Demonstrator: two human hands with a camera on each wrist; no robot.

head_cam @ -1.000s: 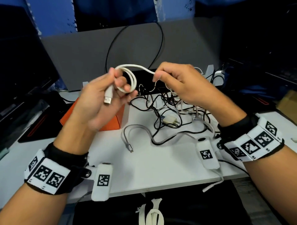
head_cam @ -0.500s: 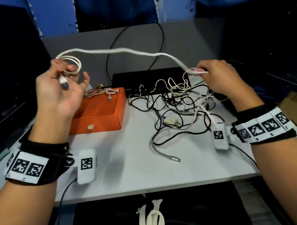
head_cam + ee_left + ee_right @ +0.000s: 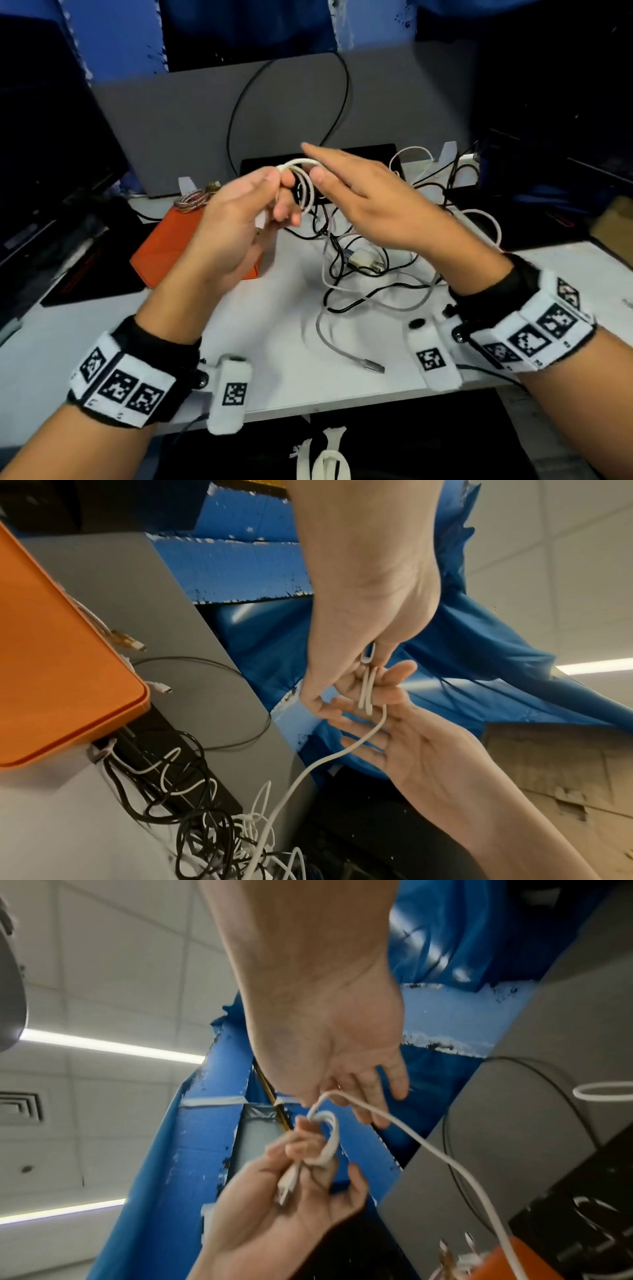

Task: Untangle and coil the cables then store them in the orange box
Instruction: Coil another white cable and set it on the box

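Your hands have come back together: left hand [image 3: 236,219] pinches the white USB cable [image 3: 303,185] coil, right hand [image 3: 370,202] open-fingered against it, tangled cables [image 3: 359,270] beside the orange box [image 3: 164,253].

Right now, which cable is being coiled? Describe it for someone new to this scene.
Start at the orange box on the white table. Above its right edge, the left hand holds a white cable in small loops. Unlike the tangled cables lying on the table, it is lifted.

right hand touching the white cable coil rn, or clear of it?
Touching. In the left wrist view the white cable lies across the straight fingers of the right hand; the right wrist view shows it running under that hand while the left hand grips the coil.
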